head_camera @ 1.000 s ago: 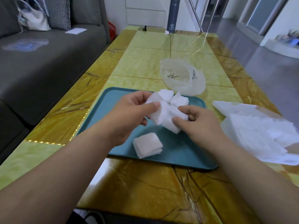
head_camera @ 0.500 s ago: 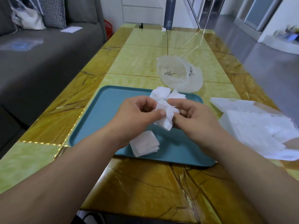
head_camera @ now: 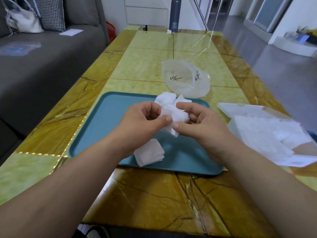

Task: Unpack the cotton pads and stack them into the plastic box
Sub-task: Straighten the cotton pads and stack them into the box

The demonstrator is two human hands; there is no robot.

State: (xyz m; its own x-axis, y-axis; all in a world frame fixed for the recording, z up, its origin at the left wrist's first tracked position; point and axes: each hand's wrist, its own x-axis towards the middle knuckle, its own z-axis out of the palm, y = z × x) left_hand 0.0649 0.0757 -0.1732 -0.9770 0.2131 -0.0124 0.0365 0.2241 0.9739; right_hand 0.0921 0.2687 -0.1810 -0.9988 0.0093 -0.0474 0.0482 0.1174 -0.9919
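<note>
Above the teal tray (head_camera: 96,134), my left hand (head_camera: 142,124) and my right hand (head_camera: 199,126) both pinch a loose bunch of white cotton pads (head_camera: 171,109), thumbs nearly meeting under it. A small neat stack of cotton pads (head_camera: 149,153) lies on the tray below my left wrist. The torn white packaging with more pads (head_camera: 264,133) lies to the right of the tray. A clear plastic container (head_camera: 187,79) sits on the table just beyond the tray; its shape is hard to make out.
The glossy yellow-green table (head_camera: 145,66) runs away from me, with a tall dark bottle (head_camera: 175,14) at its far end. A grey sofa (head_camera: 42,62) with a white bag (head_camera: 22,19) flanks the left side. Open floor lies to the right.
My hands have drawn closer together and bunched the cotton pads tighter between them. The view has tilted slightly; the stack on the tray has not moved.
</note>
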